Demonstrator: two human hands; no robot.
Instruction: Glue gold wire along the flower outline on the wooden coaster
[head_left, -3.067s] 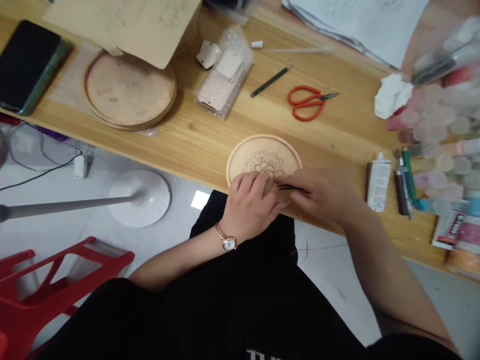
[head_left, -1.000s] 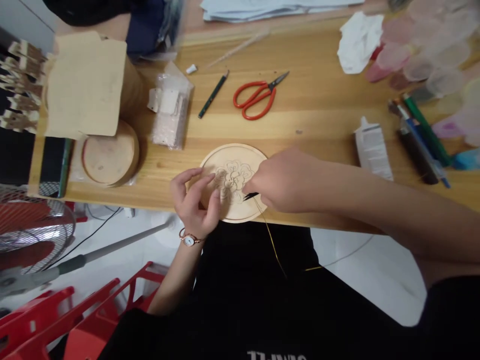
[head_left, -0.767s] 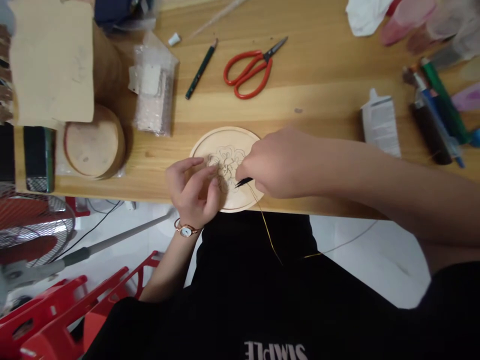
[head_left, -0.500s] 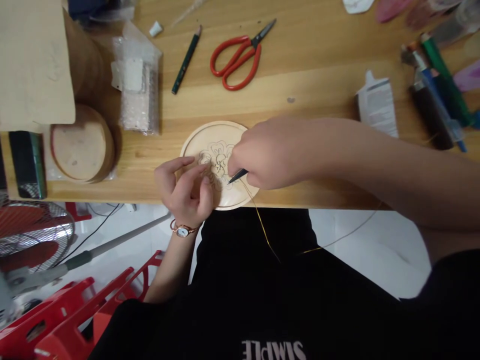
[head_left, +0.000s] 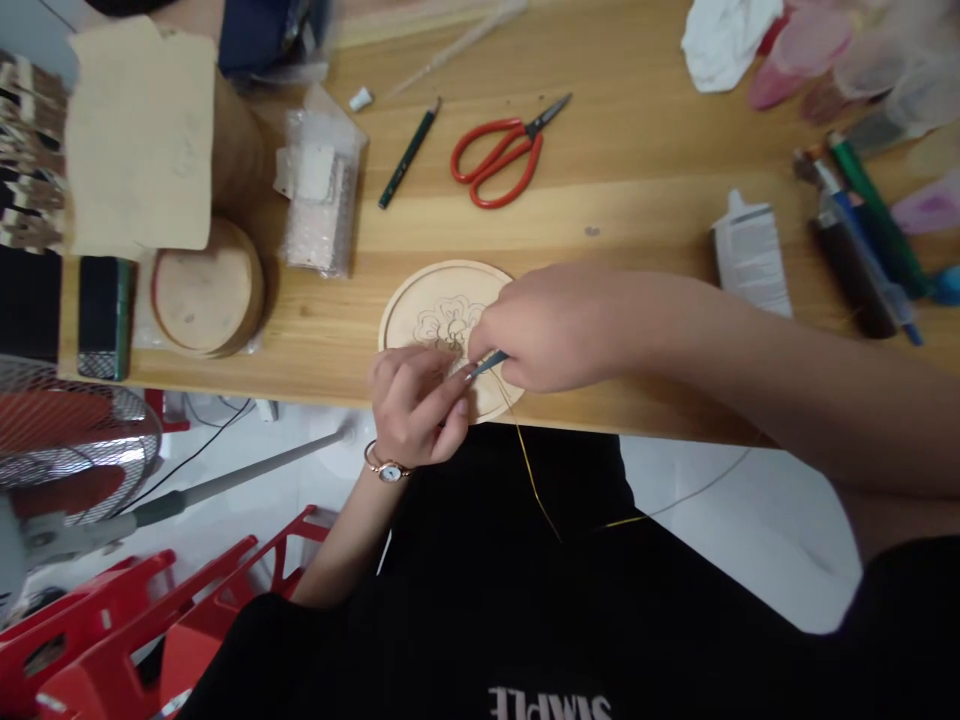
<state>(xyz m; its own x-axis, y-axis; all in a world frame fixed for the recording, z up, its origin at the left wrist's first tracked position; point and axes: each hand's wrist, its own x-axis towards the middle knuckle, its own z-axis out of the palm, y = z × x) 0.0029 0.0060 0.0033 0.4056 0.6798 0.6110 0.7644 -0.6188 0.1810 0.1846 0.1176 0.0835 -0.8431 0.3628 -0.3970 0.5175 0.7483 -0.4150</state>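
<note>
A round wooden plate (head_left: 397,293) with a raised rim and a flower outline drawn on it lies at the table's front edge. My right hand (head_left: 551,325) is closed around dark, pointed tweezers (head_left: 491,363) over the plate's right side. A thin gold wire (head_left: 527,465) runs down from beneath this hand across my lap. My left hand (head_left: 416,400) rests over the plate's lower left. Its fingers are curled together, with the fingertips at the tweezers' tip. What is between them is too small to make out.
Red-handled scissors (head_left: 499,160) and a dark green pencil (head_left: 409,155) lie behind the plate. To the left are a clear packet (head_left: 322,200), a round wooden box (head_left: 206,290) and a phone (head_left: 103,318). A white packet (head_left: 752,255) and several pens (head_left: 874,230) lie right.
My left hand has moved right and its spread fingers have closed in at the tweezers' tip. The right hand stays over the plate with the tweezers. The view has shifted slightly.
</note>
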